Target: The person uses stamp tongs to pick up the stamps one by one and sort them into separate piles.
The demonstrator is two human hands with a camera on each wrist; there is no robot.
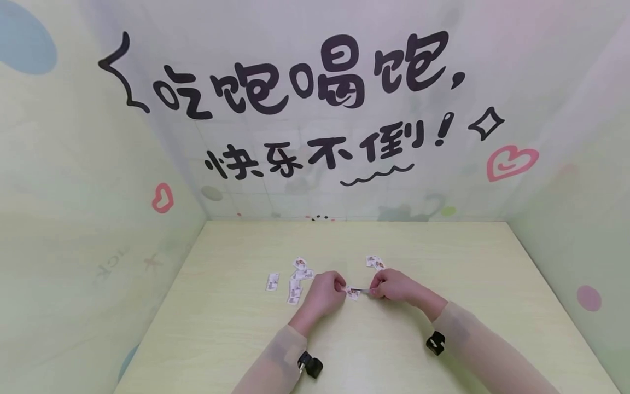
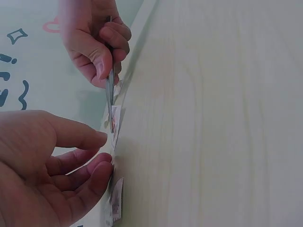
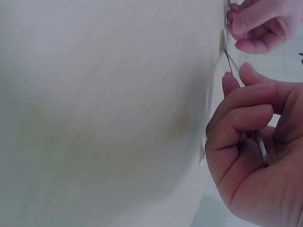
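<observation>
- Beige fabric sleeves come nearest, both cut off at the bottom edge, each with a small black boxy device.
- Pale yellow wood-grain table spreads beneath, its near edge out of view.
- Left hand now: fingers bent inward, tips right at the left edge of a small white card with a reddish print. Pinching it or only touching? Cannot tell; the hand covers that edge.
- Right hand, and here the grip is plain: fingers and thumb clamped on a slim silvery metal tool, its rear part mostly buried in the fist.
- And that card sits between the two hands, the tool's tip over it, print too small to make out.
- Over on the left, similar white cards overlap, hard to count; one lone card lies outermost.
- Just past the right hand, two more cards overlap, the nearer reaching the knuckles.
- Farthest back, a whitish wall with bold black Chinese lettering.
</observation>
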